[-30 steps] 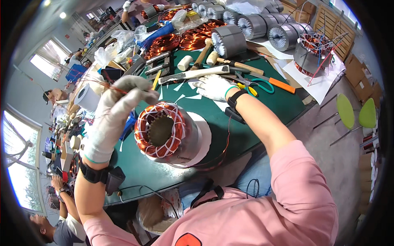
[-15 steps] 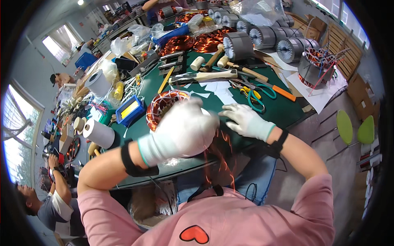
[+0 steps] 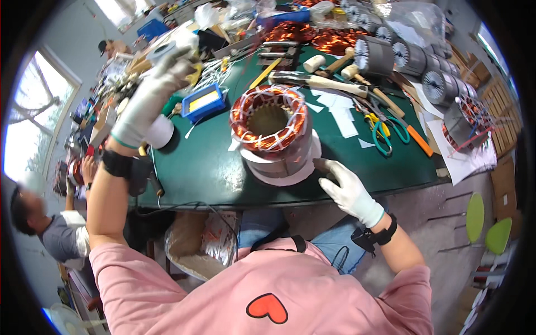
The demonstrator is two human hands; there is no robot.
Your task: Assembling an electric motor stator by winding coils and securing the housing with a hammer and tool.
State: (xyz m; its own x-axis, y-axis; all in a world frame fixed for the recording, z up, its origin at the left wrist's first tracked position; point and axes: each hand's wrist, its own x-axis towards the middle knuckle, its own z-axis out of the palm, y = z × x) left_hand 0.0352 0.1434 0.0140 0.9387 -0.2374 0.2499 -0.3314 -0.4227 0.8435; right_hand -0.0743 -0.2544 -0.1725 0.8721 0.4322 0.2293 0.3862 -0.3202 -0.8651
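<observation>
A motor stator [image 3: 298, 148] with copper windings laced in white cord stands upright on a white round base [image 3: 283, 181] at the middle of the green table. My right hand [image 3: 352, 195], in a white glove, is just right of that base, its fingers apart and nothing in them. Whether a fingertip touches the base is hard to tell. Far out to the left is my raised left hand [image 3: 151, 100], also gloved, over the cluttered side by a yellow roll [image 3: 194, 75]. Blur smears its fingers, so what they grip, if anything, does not show.
A blue tray [image 3: 204, 103] sits left of the stator. Mallets [image 3: 335, 84], orange-handled tool [image 3: 419, 140], teal-handled scissors [image 3: 385, 142] and paper pieces [image 3: 338, 114] lie behind and right. More stator cores [image 3: 373, 54] stand at the back. A co-worker [image 3: 47, 223] sits at left.
My left hand has swung from over the stator to the far left, uncovering it. The orange strands hanging at the table edge are gone from view. My right hand sits lower, beside the base.
</observation>
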